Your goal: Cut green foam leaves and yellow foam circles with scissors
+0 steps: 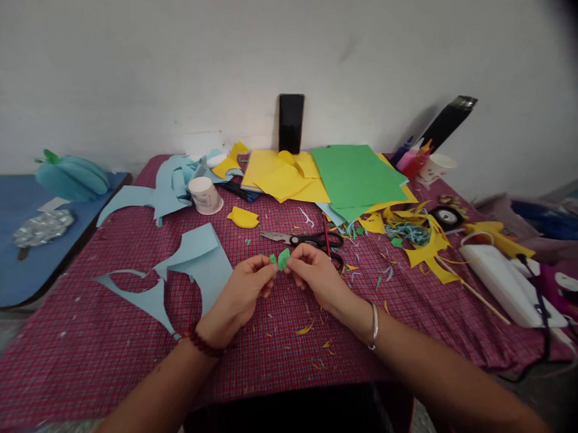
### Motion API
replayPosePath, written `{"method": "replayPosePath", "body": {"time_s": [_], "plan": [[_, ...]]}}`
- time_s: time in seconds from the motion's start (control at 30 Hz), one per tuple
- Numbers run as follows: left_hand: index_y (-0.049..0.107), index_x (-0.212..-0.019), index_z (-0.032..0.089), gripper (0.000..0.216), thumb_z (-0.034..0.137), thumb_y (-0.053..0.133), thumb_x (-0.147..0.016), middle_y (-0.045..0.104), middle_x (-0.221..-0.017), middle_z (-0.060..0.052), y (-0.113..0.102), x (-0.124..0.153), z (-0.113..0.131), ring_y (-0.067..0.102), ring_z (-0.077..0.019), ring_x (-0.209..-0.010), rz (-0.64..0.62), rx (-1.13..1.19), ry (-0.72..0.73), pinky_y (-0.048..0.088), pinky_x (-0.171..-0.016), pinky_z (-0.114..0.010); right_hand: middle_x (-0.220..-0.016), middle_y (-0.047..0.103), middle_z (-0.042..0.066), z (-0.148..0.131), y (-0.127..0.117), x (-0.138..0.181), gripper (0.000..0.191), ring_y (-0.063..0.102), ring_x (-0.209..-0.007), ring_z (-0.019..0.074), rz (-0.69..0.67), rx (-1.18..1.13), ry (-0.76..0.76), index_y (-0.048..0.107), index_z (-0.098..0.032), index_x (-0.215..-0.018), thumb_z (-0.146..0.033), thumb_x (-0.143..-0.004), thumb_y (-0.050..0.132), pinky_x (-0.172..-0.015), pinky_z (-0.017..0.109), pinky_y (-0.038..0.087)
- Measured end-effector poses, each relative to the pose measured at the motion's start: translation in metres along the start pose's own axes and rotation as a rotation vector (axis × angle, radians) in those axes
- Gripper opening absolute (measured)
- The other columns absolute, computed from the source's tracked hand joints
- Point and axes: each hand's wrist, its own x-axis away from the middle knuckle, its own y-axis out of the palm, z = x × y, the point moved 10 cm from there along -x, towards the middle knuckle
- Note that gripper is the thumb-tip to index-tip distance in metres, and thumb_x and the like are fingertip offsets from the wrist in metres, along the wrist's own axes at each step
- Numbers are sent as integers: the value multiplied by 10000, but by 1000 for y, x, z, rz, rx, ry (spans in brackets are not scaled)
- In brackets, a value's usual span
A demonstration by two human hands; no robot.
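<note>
My left hand [242,290], with a beaded bracelet at the wrist, pinches a tiny green paper scrap [272,258] between thumb and finger. Close beside it, my right hand [319,276] is closed on a green paper leaf [283,259]. The two bits of paper nearly meet; whether they are joined cannot be made out. Just beyond my hands lie scissors [300,239] with black handles and a thin red stick [326,234] across them. A folded yellow paper piece [243,218] rests farther left. Cut light blue paper [205,264] is spread by my left hand.
Green sheets [355,175] lie on yellow paper [283,181] at the back, below a phone [290,123] leaning on the wall. A paper cup [205,195] stands left. Yellow scraps [431,254], a white box-like device [509,283] and glue bottles [418,161] occupy the right.
</note>
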Motion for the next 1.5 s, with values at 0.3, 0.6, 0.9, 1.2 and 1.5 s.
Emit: {"method": "replayPosePath", "body": {"time_s": [0.3, 0.6, 0.9, 1.2, 1.5], "plan": [[520, -584, 170, 185, 220, 660, -694, 468, -506, 66, 3, 0, 0, 382, -52, -422, -32, 0, 24, 267, -396, -185, -588, 557, -59, 6, 9, 2, 179, 383, -402, 44, -84, 60, 65, 497, -190, -691, -302, -724, 633, -394, 198, 281], [634, -639, 138, 177, 283, 720, -694, 633, -608, -6, -2, 1, -5, 493, -68, -487, -2, 49, -50, 347, -455, -188, -556, 542, -67, 5, 3, 1, 178, 373, -399, 45, -48, 34, 71, 492, -189, -669, -294, -722, 625, -397, 200, 270], [660, -619, 133, 180, 288, 731, -679, 631, -583, -4, 0, 2, 0, 476, -66, -464, -8, -32, -14, 347, -435, -184, -528, 503, -82, 4, 3, 2, 158, 364, -389, 46, -29, 64, 79, 463, -197, -666, -252, -716, 601, -397, 205, 263], [631, -613, 145, 195, 305, 730, -664, 608, -565, 8, -1, 2, 3, 477, -74, -459, 21, -42, 4, 345, -426, -189, -535, 510, -80, 5, 3, 3, 153, 365, -394, 45, -36, 59, 81, 471, -198, -661, -248, -710, 607, -401, 205, 261], [509, -483, 193, 256, 236, 660, -686, 442, -454, 54, -9, 2, 28, 372, -97, -434, -17, -514, 171, 260, -429, -219, -547, 579, -38, 5, -7, 0, 172, 401, -398, 57, -23, -53, 75, 567, -187, -635, -314, -745, 605, -403, 210, 280]]}}
